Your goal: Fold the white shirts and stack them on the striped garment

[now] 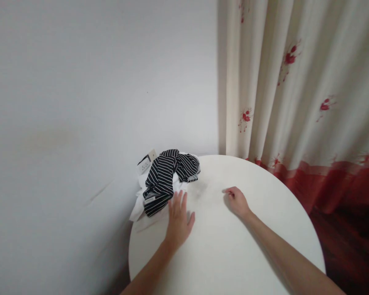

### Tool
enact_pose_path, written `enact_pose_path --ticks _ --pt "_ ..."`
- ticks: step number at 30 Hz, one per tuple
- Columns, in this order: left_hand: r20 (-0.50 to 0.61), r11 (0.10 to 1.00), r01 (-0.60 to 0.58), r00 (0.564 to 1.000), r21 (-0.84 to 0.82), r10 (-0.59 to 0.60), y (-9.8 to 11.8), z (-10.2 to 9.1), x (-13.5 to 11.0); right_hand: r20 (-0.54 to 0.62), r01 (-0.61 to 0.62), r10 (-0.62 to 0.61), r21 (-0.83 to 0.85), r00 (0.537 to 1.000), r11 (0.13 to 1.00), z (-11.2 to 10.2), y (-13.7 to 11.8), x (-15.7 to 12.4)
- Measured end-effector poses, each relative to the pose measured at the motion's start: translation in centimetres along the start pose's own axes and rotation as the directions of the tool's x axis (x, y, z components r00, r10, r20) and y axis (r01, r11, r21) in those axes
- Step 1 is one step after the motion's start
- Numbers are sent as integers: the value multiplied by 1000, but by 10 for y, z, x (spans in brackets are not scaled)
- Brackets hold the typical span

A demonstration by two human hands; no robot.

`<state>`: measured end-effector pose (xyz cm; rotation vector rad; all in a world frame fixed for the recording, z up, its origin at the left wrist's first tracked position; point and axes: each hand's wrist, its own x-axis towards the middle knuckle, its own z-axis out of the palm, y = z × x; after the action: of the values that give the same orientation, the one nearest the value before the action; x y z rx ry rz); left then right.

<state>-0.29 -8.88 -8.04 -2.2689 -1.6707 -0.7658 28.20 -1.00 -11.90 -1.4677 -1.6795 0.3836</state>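
My left hand (pixel 178 221) lies flat on the round white table (pixel 233 254), fingers stretched out, its fingertips touching the edge of a crumpled pile of clothes. On top of that pile is a black garment with thin white stripes (pixel 166 178), over white cloth (pixel 141 207) that hangs off the table's left rim. My right hand (pixel 237 201) rests on the tabletop to the right of the pile, fingers curled under into a loose fist, apart from the clothes. Nothing shows in it.
A white wall stands close behind and to the left. A wall socket (pixel 146 162) peeks out behind the pile. A cream curtain with red flowers and a red hem (pixel 298 102) hangs at the right, down to a dark floor.
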Motion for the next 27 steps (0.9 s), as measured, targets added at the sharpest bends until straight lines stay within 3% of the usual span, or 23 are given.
enact_pose_path --ticks 3,6,9,14,27 --pt "262 996 -32 964 -84 53 37 23 8 90 23 1 -260 996 965 -10 -17 -15" --pt "386 996 34 922 -81 0 50 45 19 206 82 12 -437 978 896 -14 -29 -35" --pt "390 997 16 921 -75 14 48 55 26 273 88 62 -503 960 860 -14 -32 -49" --pt "375 995 -10 926 -103 48 38 56 27 305 61 122 -530 945 846 -13 -31 -50" --pt "416 982 -8 905 -190 88 26 53 30 284 67 97 -516 954 854 -14 -24 -44"
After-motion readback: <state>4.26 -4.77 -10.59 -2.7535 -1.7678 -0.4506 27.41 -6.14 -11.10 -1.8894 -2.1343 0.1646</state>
